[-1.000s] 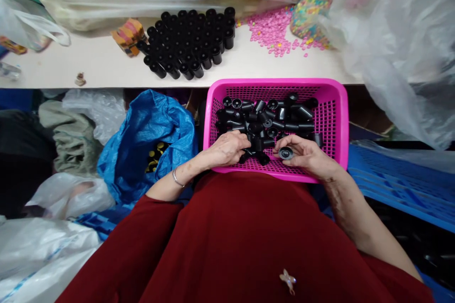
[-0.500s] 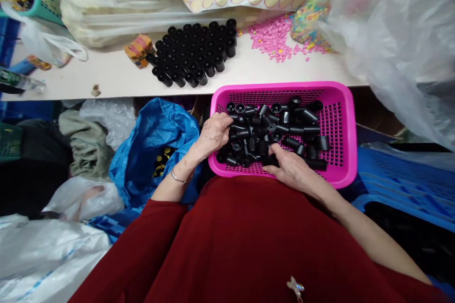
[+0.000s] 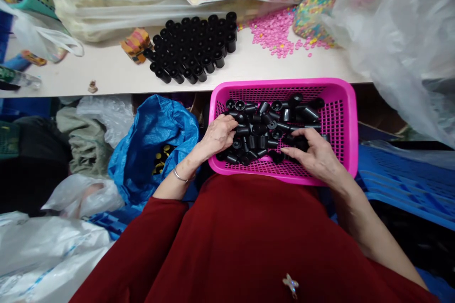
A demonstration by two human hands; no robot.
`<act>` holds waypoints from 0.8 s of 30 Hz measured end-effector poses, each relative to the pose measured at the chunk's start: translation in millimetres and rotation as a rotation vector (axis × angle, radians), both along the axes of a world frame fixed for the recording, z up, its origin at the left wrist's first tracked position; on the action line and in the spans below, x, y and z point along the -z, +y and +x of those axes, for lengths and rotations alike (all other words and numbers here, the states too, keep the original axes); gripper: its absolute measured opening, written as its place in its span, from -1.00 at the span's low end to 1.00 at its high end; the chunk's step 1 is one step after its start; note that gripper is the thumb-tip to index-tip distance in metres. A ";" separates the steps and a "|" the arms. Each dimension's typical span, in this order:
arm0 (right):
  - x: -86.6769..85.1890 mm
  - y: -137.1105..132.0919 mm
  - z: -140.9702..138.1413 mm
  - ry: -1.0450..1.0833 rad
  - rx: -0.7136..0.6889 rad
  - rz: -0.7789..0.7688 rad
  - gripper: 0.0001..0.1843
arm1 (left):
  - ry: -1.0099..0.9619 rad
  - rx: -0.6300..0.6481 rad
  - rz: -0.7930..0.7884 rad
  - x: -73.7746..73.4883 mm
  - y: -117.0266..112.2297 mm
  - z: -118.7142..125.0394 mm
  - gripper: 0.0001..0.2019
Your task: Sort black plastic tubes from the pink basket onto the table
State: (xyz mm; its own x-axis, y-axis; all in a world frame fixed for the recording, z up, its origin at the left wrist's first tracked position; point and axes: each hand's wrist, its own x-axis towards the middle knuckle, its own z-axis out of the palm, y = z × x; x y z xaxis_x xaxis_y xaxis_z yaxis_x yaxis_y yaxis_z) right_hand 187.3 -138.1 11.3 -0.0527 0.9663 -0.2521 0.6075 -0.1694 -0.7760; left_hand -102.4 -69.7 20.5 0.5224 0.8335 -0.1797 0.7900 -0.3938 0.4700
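A pink plastic basket holds many loose black plastic cylinders, some upright, most lying on their sides. At the basket's left side, my left hand reaches in with curled fingers drawn together at the cylinders; its fingertips are partly hidden, so what they hold cannot be made out. My right hand is over the right part of the basket, thumb and fingers apart around dark cylinders, touching them without a visible firm grip. Behind the basket, a block of upright black cylinders stands packed on the table.
The white table bears pink beads, a bag of coloured beads and an orange-and-black striped block. A blue bag with yellow-and-black pieces is open at left. Blue crates are at right. Clear plastic hangs over the table's right side.
My right hand has moved right and slightly forward across the cylinders, and its fingers have spread. Some cylinders near the basket's front have shifted. My left hand has hardly moved.
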 end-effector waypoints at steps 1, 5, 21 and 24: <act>0.4 -1.1 -1.9 0.070 -0.032 -0.024 -0.53 | -0.011 0.011 -0.012 -0.8 -1.0 3.1 -0.86; 5.4 -7.0 -13.7 0.273 -0.090 -0.088 -0.40 | 0.019 0.147 -0.055 -6.8 -10.4 23.2 -0.90; 5.6 -15.4 -10.0 0.628 0.164 -0.072 -0.51 | -0.054 0.160 -0.217 6.1 -23.3 44.9 -0.71; 2.2 -16.4 -13.6 0.723 0.208 -0.071 -0.54 | -0.594 -0.074 -0.575 -1.2 -18.2 36.0 -0.66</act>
State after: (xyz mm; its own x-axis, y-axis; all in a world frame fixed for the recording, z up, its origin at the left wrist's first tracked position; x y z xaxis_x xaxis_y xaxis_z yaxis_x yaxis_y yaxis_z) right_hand 173.7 -154.6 9.1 -0.0474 0.9570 -0.2861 -0.0989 -0.2895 -0.9521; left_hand -66.5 -87.9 21.7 0.6123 0.7318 -0.2994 0.3609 0.0783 0.9293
